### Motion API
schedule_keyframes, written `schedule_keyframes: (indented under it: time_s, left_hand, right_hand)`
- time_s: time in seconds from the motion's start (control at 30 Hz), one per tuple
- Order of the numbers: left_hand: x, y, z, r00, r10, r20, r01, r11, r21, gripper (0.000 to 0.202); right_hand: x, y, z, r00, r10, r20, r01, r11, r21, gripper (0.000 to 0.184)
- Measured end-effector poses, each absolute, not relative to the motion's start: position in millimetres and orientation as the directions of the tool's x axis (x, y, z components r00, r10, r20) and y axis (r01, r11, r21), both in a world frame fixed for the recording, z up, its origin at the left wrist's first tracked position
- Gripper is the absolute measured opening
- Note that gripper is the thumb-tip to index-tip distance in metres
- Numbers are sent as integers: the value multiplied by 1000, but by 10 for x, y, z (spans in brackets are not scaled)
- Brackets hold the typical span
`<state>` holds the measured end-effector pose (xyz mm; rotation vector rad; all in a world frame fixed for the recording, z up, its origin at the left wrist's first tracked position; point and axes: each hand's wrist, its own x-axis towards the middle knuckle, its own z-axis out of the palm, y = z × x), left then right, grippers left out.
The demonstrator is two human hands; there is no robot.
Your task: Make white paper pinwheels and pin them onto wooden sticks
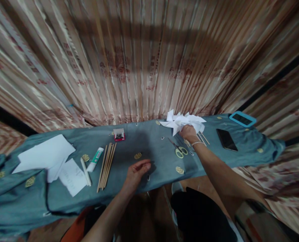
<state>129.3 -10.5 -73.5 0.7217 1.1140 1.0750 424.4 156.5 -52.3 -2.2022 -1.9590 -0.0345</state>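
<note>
My right hand (188, 133) reaches to the far side of the table, its fingers closed at a white paper pinwheel (174, 121). More white pinwheels (195, 121) overlap there in a bunch, and their wooden sticks (204, 137) poke out to the right of my wrist. The fingertips are partly hidden against the paper. Near the front edge, my left hand (137, 173) hovers over the cloth with loosely bent fingers and nothing visible in them. Scissors (180, 150) with pale yellow-green handles lie just left of my right wrist.
On the green-grey tablecloth (161, 174) lie wooden sticks (107, 166), a glue stick (96, 159), a white pen-like stick (85, 171), white paper sheets (47, 151) and a small red box (119, 135). A black phone (226, 139) and a blue-framed device (242, 119) are at right. Curtains (139, 67) hang behind.
</note>
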Motion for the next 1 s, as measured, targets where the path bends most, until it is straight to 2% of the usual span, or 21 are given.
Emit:
schedule_keyframes:
  time_s: [0.17, 0.5, 0.57, 0.67, 0.73, 0.8, 0.9, 1.0]
  left_hand:
    - [1291, -102, -740, 65, 932, -357, -316, 358, 879, 47]
    - [1285, -150, -767, 96, 933, -347, -341, 358, 869, 46]
    - [1289, -174, -810, 110, 936, -335, -343, 352, 871, 47]
    - [1291, -205, -895, 124, 941, -316, -329, 339, 881, 47]
    - [1279, -225, -940, 117, 945, -306, -313, 327, 892, 45]
    - [1252, -248, -953, 101, 952, -289, -288, 306, 907, 43]
    - [1186, -275, -911, 74, 968, -239, -267, 250, 931, 36]
    - [1107, -285, -830, 39, 977, -209, -273, 212, 938, 33]
  right_hand:
    - [4231, 1572, -623, 184, 975, 123, 982, -178, -55, 28]
    - [4189, 1304, -504, 113, 973, 201, 994, -108, -32, 23]
    - [4091, 1192, -533, 61, 959, 278, 994, -33, -103, 23]
    - [3790, 995, -676, 45, 919, 392, 941, 93, -326, 21]
    - [3510, 841, -795, 22, 923, 384, 912, 139, -386, 23]
    - [3220, 682, -897, -17, 928, 372, 842, 214, -495, 25]
    - [2864, 486, -991, -97, 926, 366, 759, 306, -574, 30]
    - [2654, 391, -1017, -162, 914, 371, 709, 369, -601, 32]
